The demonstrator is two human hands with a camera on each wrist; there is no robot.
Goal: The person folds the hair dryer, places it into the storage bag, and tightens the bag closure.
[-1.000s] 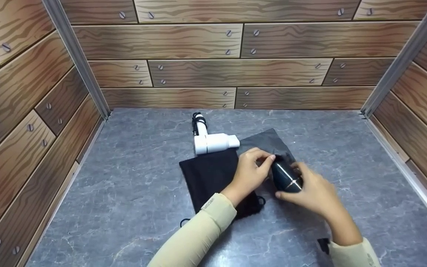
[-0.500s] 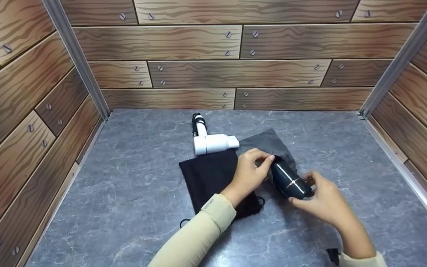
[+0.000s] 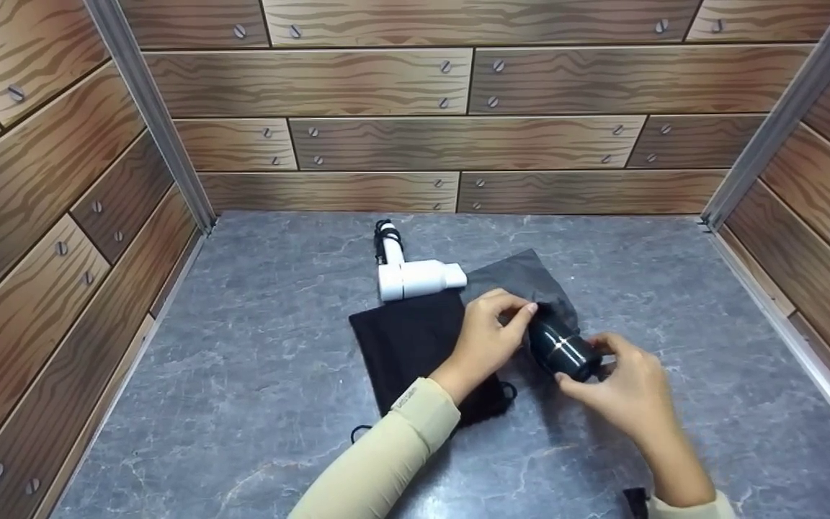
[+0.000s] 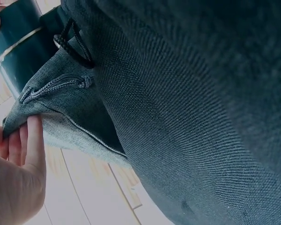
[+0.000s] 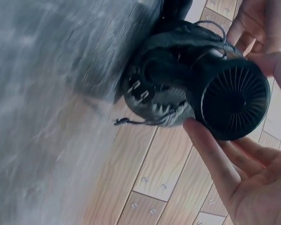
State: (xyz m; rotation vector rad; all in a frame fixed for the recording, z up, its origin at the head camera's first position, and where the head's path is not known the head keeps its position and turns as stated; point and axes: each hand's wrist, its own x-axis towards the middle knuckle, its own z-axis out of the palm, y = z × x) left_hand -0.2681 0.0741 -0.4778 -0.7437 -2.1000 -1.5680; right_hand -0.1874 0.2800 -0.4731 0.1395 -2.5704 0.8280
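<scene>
inside the grey pouch [image 3: 523, 285] on the bench [image 3: 256, 375], the dark dryer's [image 3: 563, 347] front end is hidden. my left hand [image 3: 487, 335] pinches the pouch rim; my right hand [image 3: 627, 393] grips the dryer's rear.

Long beige sleeves [image 3: 386, 461]; bare hands; dark wrist strap [image 3: 635, 497].

A small staged work booth is shown rather than a lived-in room: a grey marble-patterned tabletop [image 3: 242, 375] is enclosed on three sides by panels printed with wooden planks and screw heads [image 3: 458, 79], joined at the corners by metal strips [image 3: 148, 115]
</scene>
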